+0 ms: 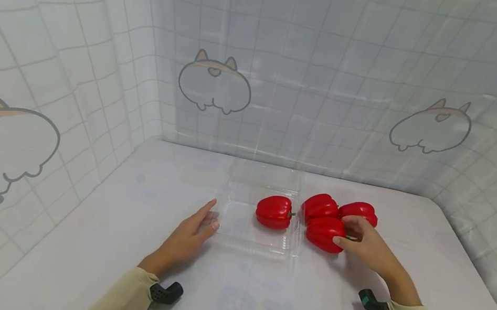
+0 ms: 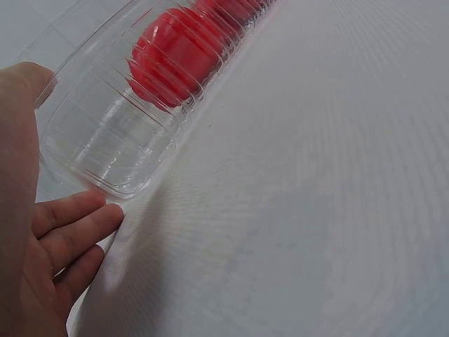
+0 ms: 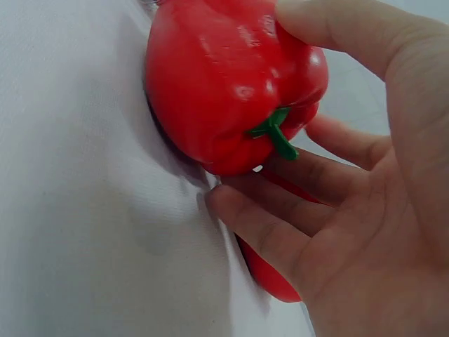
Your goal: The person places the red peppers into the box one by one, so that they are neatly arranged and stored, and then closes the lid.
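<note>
Tabletop, head view: A white table [image 1: 240, 281] meets a grid-patterned curtain [image 1: 288, 76]; on it sits a clear container [image 1: 233, 222], flap laid back, one boxed pepper [image 1: 273, 212] inside.
Hands, head view: The left hand [image 1: 184, 238], thumb and fingers parted, is at the container's left side; the right hand [image 1: 367, 244] curves round the stem end of a front pepper [image 1: 324, 233].
Red peppers, head view: The front pepper lies right of the container, crowded from behind by a left rear pepper [image 1: 319, 207] and a right rear pepper [image 1: 360, 211].
Clear wall, left wrist view: Thumb by the rim, fingertips at the lower corner, no grip evident; the boxed pepper shows beyond.
Green stem, right wrist view: Thumb on one side, half-bent fingers on the other, the front pepper between them.
</note>
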A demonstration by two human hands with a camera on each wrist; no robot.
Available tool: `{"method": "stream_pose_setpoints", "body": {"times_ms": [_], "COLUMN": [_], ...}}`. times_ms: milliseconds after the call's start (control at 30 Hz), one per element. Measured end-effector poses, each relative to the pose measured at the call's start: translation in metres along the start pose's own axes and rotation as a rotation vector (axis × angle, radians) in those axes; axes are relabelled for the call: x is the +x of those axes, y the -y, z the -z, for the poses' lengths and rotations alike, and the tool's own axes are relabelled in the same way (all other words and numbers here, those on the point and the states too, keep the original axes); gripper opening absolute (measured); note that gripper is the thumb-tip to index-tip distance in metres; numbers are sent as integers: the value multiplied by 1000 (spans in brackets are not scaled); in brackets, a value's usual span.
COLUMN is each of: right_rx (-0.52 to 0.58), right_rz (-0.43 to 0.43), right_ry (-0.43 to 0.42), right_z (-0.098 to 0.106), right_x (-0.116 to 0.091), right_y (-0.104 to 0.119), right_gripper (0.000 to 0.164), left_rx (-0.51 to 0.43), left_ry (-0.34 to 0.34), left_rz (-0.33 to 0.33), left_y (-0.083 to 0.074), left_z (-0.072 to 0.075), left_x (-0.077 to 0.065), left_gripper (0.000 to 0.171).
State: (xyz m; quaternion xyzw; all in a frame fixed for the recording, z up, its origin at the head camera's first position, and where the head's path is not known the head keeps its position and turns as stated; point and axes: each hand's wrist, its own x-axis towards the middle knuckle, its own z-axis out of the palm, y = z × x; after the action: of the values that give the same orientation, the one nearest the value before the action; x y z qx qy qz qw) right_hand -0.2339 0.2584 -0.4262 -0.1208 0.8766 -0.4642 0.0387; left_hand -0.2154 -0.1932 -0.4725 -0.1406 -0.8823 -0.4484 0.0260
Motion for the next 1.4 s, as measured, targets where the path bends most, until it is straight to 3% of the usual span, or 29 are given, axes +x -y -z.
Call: {"method": "stream_pose_setpoints", "body": {"times_ms": [867,1400], "right_rx": [52,194], "right_rz": [14,-4], "right_ry": [1,-19], "right_z": [5,4], "right_x": [-5,-2], "right_y": [-2,-4], "right_gripper": [68,64], "left_rx": [1,-20], "left_ry": [4,-1], "left_rz": [-2,-6], "left_y": [-2,1], "left_z": [1,-1], "left_x": [0,2], "left_gripper": [71,72]}}
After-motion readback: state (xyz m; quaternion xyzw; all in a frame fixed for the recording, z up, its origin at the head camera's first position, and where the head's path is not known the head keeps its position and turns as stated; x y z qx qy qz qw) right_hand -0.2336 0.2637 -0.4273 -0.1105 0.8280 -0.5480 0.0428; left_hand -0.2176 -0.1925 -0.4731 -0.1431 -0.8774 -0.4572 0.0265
